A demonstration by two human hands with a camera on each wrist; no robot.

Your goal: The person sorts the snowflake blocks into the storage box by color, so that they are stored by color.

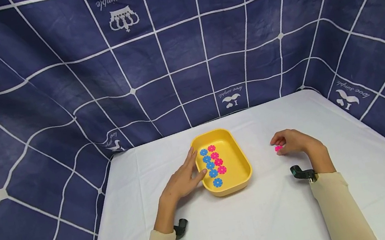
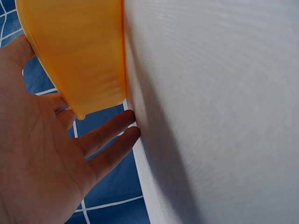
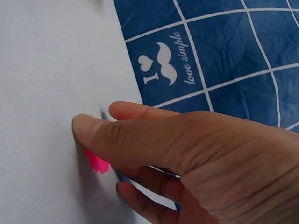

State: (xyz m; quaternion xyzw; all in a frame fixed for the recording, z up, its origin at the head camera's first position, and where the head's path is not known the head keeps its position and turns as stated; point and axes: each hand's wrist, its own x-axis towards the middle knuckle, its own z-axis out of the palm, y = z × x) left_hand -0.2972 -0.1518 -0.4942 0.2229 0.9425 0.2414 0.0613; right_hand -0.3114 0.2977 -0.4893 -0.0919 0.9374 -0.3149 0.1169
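A yellow tray stands on the white table. Inside it, blue flower-shaped discs line the left side, with several pink flower-shaped discs in a row beside them. My left hand rests at the tray's left rim, fingers extended along it and the thumb reaching over the edge. In the left wrist view, two fingertips of that hand come down by the tabletop below the rim. Right of the tray, my right hand pinches one pink flower disc between thumb and fingers, close over the table; the thumb covers part of it.
White cloth covers the table. Navy curtains with white grid lines rise along its back and sides. A black wrist camera is strapped to the left wrist, and another camera to the right.
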